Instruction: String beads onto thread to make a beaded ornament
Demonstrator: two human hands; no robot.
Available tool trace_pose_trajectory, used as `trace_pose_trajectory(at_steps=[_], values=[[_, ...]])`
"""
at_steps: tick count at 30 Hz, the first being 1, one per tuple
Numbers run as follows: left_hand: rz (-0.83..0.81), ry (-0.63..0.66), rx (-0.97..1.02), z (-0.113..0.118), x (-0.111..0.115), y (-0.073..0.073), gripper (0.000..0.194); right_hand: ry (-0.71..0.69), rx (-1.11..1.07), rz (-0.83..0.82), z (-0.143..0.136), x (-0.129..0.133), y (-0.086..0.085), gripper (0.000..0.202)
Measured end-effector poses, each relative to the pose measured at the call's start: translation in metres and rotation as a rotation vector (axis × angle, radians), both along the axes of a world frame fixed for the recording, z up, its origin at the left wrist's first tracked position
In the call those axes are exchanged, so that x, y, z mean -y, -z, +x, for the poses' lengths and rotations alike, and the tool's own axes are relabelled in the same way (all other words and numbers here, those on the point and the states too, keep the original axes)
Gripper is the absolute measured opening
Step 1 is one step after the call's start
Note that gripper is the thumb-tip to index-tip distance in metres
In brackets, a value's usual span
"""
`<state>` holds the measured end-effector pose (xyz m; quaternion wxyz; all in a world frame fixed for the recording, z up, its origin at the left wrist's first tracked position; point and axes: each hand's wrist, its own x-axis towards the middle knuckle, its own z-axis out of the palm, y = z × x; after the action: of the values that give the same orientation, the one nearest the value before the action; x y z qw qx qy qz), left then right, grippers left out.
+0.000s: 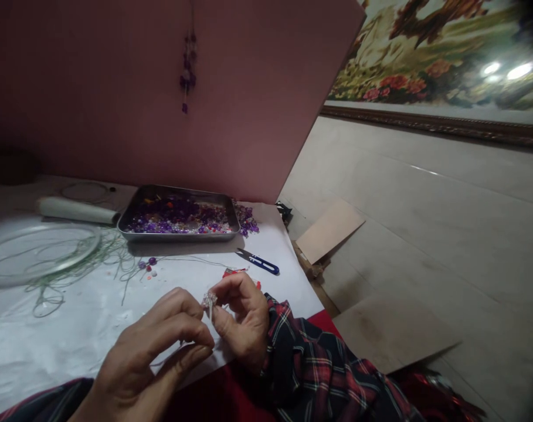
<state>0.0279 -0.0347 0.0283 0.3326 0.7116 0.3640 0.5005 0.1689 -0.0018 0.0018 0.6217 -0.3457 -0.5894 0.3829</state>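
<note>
My right hand [242, 319] is closed, with thumb and forefinger pinching a small cluster of clear beads [209, 300] just above the white table covering. A pale strand hangs down from the cluster. Close beside it, my left hand [156, 346] is closed too, thumb tip pressed against the fingertips. What lies in that pinch is too small to make out, though a thin line shows below the fingers. Blue-handled thread snips [258, 261] rest beyond my right hand. A red item [233, 272] lies partly hidden behind its fingers.
A metal tray [182, 237] holds purple, clear and red beads, some spilled at its right. Leftward lie loose beads [152, 261], tangled green thread [50, 293], a clear ring [90, 249] and a white roll [77, 211]. A beaded strand [187, 76] hangs against the pink panel.
</note>
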Motion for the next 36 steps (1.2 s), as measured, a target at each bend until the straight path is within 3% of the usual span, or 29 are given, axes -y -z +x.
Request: trace_pose_trajectory(at_steps=[11,18,23,30,34,36], values=[[-0.001,0.064,-0.03,-0.002,-0.002,0.005,0.018,0.019,-0.023,0.004,-0.001,-0.002,0.002,0.013],[-0.043,0.117,-0.081,-0.009,-0.006,0.007,0.017,0.051,0.079,0.02,0.002,0.001,-0.01,0.011],[0.016,0.056,-0.024,-0.012,-0.013,0.008,0.013,0.076,0.211,0.017,0.004,0.0,-0.017,0.008],[-0.03,-0.29,0.195,-0.005,-0.018,0.002,0.011,0.079,0.373,-0.018,0.007,-0.006,-0.013,0.008],[-0.025,-0.335,0.211,-0.007,-0.026,-0.003,0.011,0.077,0.401,0.066,0.01,-0.013,-0.02,0.02],[-0.02,-0.312,0.176,-0.01,-0.029,-0.005,0.01,-0.009,0.321,-0.021,0.011,-0.015,-0.029,0.022]])
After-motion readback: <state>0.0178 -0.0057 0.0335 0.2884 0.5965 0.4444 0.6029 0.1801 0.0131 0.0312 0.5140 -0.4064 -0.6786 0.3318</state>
